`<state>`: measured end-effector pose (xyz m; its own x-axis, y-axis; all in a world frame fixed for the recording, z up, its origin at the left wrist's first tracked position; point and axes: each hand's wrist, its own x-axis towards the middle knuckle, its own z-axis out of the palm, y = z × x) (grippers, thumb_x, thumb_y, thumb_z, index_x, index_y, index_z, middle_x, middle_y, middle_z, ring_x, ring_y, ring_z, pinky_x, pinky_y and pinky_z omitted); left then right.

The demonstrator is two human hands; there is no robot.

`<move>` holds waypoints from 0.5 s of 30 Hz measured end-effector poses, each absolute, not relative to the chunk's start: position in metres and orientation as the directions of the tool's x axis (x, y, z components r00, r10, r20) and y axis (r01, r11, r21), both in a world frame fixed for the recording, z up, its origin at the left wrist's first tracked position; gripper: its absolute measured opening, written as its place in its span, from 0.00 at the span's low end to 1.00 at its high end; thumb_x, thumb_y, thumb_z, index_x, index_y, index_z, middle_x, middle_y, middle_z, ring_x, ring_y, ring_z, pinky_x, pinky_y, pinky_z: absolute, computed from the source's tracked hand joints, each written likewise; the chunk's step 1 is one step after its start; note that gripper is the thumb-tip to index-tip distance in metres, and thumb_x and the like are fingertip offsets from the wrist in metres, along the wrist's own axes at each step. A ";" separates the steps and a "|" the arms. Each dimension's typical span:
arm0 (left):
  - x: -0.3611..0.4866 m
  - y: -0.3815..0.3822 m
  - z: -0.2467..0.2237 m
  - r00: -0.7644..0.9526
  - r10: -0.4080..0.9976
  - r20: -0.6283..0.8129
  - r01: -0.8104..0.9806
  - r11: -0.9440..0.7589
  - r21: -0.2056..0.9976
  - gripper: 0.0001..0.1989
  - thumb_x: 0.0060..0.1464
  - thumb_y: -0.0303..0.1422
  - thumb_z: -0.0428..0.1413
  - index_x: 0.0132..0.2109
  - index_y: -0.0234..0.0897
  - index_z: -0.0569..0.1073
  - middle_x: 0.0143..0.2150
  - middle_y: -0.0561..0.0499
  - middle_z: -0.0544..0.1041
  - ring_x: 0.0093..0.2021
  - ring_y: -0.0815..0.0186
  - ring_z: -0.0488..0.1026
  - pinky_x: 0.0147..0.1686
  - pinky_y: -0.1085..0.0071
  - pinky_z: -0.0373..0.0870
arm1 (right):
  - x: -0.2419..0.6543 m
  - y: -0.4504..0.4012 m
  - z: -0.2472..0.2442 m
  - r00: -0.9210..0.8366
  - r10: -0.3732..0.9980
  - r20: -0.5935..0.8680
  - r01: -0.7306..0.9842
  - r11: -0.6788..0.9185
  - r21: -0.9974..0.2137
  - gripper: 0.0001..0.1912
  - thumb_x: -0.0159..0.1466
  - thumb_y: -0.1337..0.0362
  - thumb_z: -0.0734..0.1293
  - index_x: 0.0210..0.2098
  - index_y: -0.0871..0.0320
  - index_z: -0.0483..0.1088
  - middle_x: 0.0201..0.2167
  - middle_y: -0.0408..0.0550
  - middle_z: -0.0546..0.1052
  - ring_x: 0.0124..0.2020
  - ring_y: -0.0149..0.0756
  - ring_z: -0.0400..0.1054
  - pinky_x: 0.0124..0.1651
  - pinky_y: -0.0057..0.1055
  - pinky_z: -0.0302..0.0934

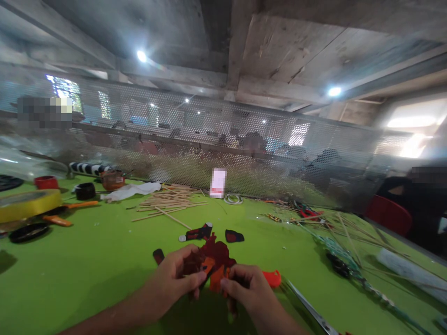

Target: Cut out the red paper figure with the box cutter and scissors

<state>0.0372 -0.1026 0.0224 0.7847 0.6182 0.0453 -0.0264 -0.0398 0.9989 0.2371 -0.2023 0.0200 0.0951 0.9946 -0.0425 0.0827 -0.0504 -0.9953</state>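
Both of my hands hold a flat, dark red and orange cut-out piece (220,253) low over the green table; its material is unclear. My left hand (174,274) pinches its left side between thumb and fingers. On the orange lower right part, my right hand (253,288) has a similar pinch. Beyond the hands lie a black and dark red strip (200,232) with pale round ends and a small dark piece (234,236). Another dark piece (158,256) is beside my left hand. An orange handle (271,278) and a long metal blade (309,304) lie right of my right hand.
Thin wooden sticks (171,200) are spread at the back. A yellow tape roll (30,204) and orange-handled tools (57,220) lie left. Green netted cord (337,249) and a clear plastic roll (412,274) lie right. A perforated metal screen (209,139) borders the table; a person sits at far right.
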 end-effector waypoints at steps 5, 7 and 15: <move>0.038 -0.104 0.020 0.735 0.669 0.110 -0.025 -0.136 0.990 0.22 0.62 0.51 0.62 0.44 0.34 0.75 0.32 0.53 0.76 0.30 0.70 0.73 0.30 0.74 0.72 | 0.238 -0.202 0.017 0.101 0.993 -0.059 0.094 -0.068 -0.993 0.27 0.54 0.39 0.75 0.26 0.59 0.71 0.17 0.40 0.68 0.18 0.28 0.60 0.24 0.28 0.55; 0.038 -0.104 0.019 0.726 0.679 0.108 -0.018 -0.138 0.990 0.21 0.62 0.51 0.61 0.44 0.35 0.76 0.30 0.54 0.77 0.29 0.70 0.75 0.30 0.74 0.72 | 0.237 -0.202 0.016 0.105 0.992 -0.062 0.090 -0.072 -0.993 0.26 0.54 0.41 0.75 0.25 0.58 0.70 0.17 0.40 0.68 0.18 0.28 0.60 0.24 0.28 0.55; 0.037 -0.103 0.019 0.731 0.676 0.096 0.003 -0.144 0.990 0.22 0.65 0.53 0.57 0.46 0.36 0.75 0.30 0.55 0.77 0.29 0.69 0.76 0.31 0.73 0.75 | 0.237 -0.201 0.020 0.094 0.994 -0.061 0.066 -0.067 -0.996 0.23 0.55 0.43 0.74 0.25 0.57 0.71 0.17 0.40 0.68 0.18 0.29 0.60 0.25 0.29 0.56</move>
